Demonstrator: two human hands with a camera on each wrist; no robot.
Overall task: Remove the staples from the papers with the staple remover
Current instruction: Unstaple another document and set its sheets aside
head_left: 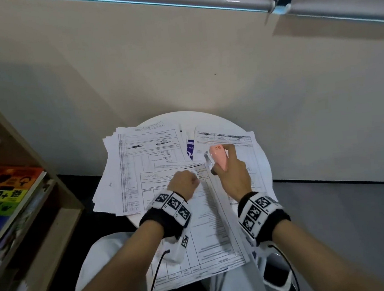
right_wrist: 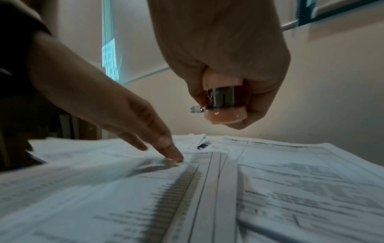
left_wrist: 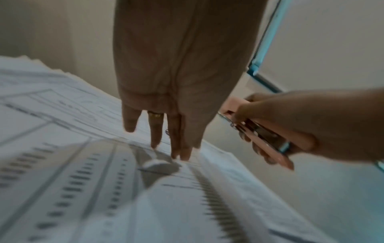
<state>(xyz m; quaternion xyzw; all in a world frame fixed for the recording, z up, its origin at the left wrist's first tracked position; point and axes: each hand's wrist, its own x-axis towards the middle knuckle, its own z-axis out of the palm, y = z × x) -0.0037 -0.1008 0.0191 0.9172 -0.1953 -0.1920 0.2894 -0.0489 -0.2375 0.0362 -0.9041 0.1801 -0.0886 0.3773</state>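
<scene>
- From the head view we see the left hand (head_left: 184, 181) as a bunched shape on the front paper (head_left: 194, 227); the left wrist view shows its fingers (left_wrist: 154, 131) straight, tips pressing the sheet, a ring (left_wrist: 155, 115) on one.
- The right hand (head_left: 232, 176) grips the remover (head_left: 219, 156), fingers wrapped round it, held above the papers just right of the left hand.
- Only the right wrist view shows the remover's underside (right_wrist: 223, 105): a metal core in a pink shell, a small metal tip sticking out to one side.
- The remover is pink with a red label on top; metal blade points toward the paper's top edge.
- More printed sheets (head_left: 145, 154) fan out beyond both hands on a round white surface (head_left: 264, 161).
- A shelf (head_left: 28, 208) with books (head_left: 5, 186) stands far left of the left hand.
</scene>
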